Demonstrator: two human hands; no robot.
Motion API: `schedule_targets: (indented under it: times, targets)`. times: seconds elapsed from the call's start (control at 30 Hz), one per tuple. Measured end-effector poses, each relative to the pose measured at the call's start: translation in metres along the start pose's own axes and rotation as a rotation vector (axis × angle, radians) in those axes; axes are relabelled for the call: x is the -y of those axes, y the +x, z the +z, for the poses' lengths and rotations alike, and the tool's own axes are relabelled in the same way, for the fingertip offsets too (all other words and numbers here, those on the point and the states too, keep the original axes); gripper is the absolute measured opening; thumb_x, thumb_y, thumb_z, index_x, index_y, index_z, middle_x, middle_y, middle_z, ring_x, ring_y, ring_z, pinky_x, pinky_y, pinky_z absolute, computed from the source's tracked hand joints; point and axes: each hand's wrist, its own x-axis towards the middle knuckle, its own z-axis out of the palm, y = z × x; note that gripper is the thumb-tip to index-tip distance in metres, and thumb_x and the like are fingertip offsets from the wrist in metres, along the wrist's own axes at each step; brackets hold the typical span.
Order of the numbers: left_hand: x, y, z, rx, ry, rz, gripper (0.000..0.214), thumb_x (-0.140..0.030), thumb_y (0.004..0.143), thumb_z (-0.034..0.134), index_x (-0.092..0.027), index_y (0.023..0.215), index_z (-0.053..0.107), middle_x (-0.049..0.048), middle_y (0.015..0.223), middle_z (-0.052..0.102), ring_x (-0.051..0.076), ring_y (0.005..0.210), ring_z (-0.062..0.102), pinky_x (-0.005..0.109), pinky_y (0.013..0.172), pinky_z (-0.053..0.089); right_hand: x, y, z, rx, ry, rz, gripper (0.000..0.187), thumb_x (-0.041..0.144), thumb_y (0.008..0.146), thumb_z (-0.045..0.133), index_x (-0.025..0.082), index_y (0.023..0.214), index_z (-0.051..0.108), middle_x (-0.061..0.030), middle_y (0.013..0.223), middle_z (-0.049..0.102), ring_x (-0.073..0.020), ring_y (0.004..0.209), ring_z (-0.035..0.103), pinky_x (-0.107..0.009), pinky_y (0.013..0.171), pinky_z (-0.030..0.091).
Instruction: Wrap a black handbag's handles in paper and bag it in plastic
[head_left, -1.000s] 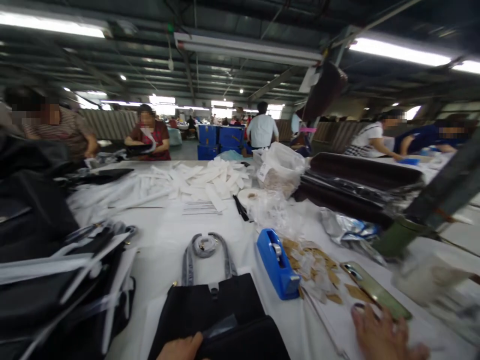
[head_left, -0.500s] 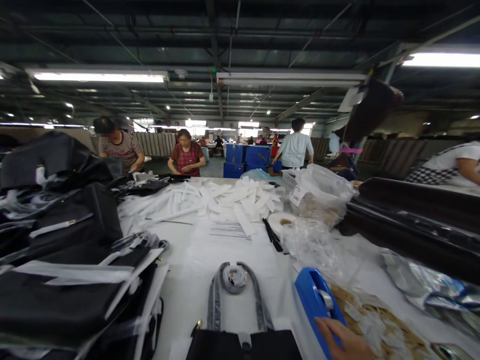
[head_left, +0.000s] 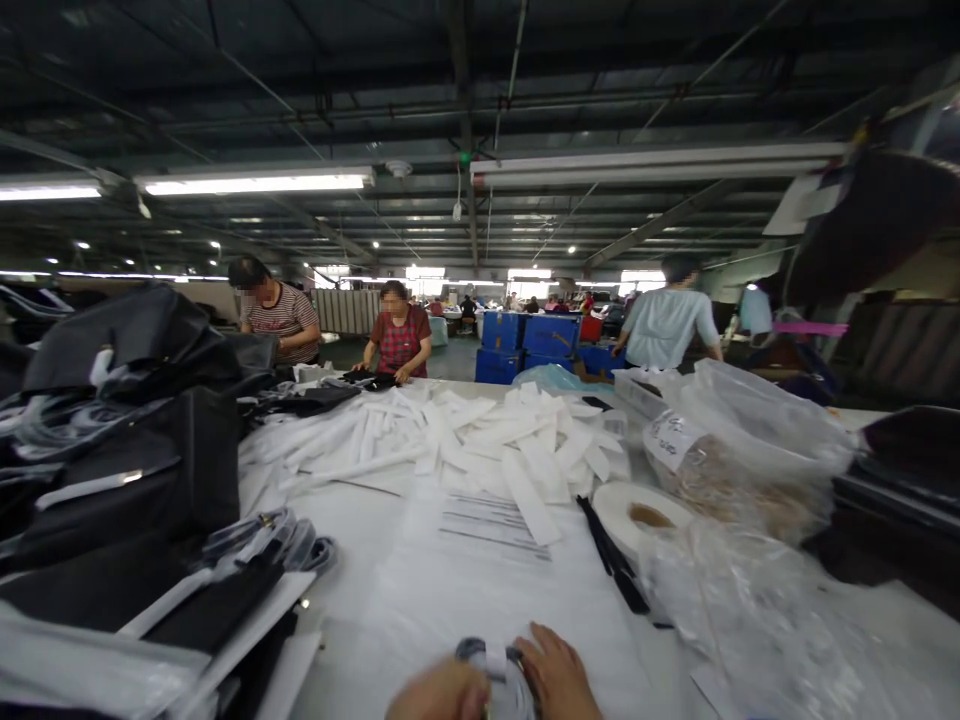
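Note:
At the bottom of the view, a coiled grey strap (head_left: 511,690) in clear wrap has a white band across its top. My left hand (head_left: 442,690), somewhat blurred, is closed at the coil's left side, its fingertips against it. My right hand (head_left: 559,678) curls round the right side of the coil, fingers pointing forward. The lower part of the coil and whatever lies under it are cut off by the frame edge. Beneath and ahead of both hands spreads a white sheet (head_left: 487,590) on the table.
Black bags (head_left: 202,450) with wrapped straps pile up on the left. White strips (head_left: 517,430) heap at the back. On the right are a white roll (head_left: 611,510), black strips (head_left: 611,560), crumpled clear plastic (head_left: 757,600) and a plastic bag (head_left: 750,440). Several people work beyond the table.
My right hand has left the blue tape dispenser and is now at the coiled strap. My left hand has come into view there. The camera has tilted; the black bag and dispenser have dropped out of view.

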Motion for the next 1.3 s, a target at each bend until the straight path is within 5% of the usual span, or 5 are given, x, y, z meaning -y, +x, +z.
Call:
schedule_targets:
  times: [0.2,0.57,0.9,1.13,1.3]
  targets:
    - [0.030,0.083,-0.007,-0.030,-0.016,-0.071,0.048,-0.049,0.091,0.043,-0.028,0.133,0.049,0.0098,0.145,0.044,0.029,0.132,0.041,0.052,0.107,0.034,-0.015,-0.019,-0.016,0.166,0.171,-0.232,0.032,0.043,0.087,0.047,0.038,0.111,0.068,-0.0069,0.133,0.059,-0.0309,0.123,0.051,-0.056,0.105,0.034]
    - [0.090,0.127,0.017,0.228,0.031,-0.054,0.081,-0.070,0.080,0.041,-0.037,0.148,0.012,0.0057,0.160,-0.004,0.042,0.143,-0.008,0.071,0.107,0.000,-0.037,0.057,-0.050,0.163,0.214,0.137,0.017,0.021,0.056,0.073,0.019,0.071,0.066,-0.0037,0.076,0.070,-0.0196,0.070,0.062,-0.027,0.059,0.044]
    - [0.103,0.164,0.009,0.228,0.017,-0.055,0.115,-0.084,0.059,0.053,-0.035,0.149,0.002,0.0091,0.158,-0.015,0.045,0.140,-0.016,0.074,0.104,-0.007,-0.033,0.096,-0.038,0.077,-0.065,0.103,0.029,0.026,0.093,0.041,0.016,0.079,0.065,-0.0123,0.085,0.071,-0.0222,0.081,0.065,-0.033,0.072,0.044]
    - [0.106,0.175,0.004,0.229,-0.009,-0.083,0.068,-0.071,0.085,0.018,-0.042,0.147,0.015,0.0043,0.160,-0.008,0.043,0.142,-0.011,0.075,0.104,-0.002,-0.026,0.084,-0.044,0.061,-0.160,-0.136,0.034,0.034,0.091,0.051,0.017,0.120,0.056,-0.0135,0.118,0.062,-0.0252,0.109,0.057,-0.038,0.094,0.042]
    - [0.107,0.171,0.000,0.245,-0.029,-0.061,0.067,-0.071,0.085,0.020,-0.043,0.146,0.017,0.0047,0.160,-0.007,0.042,0.142,-0.011,0.074,0.105,-0.003,-0.019,0.074,-0.052,0.203,-0.216,-0.259,0.036,-0.002,0.080,0.044,0.014,0.101,0.067,-0.0128,0.099,0.069,-0.0241,0.098,0.061,-0.037,0.089,0.044]
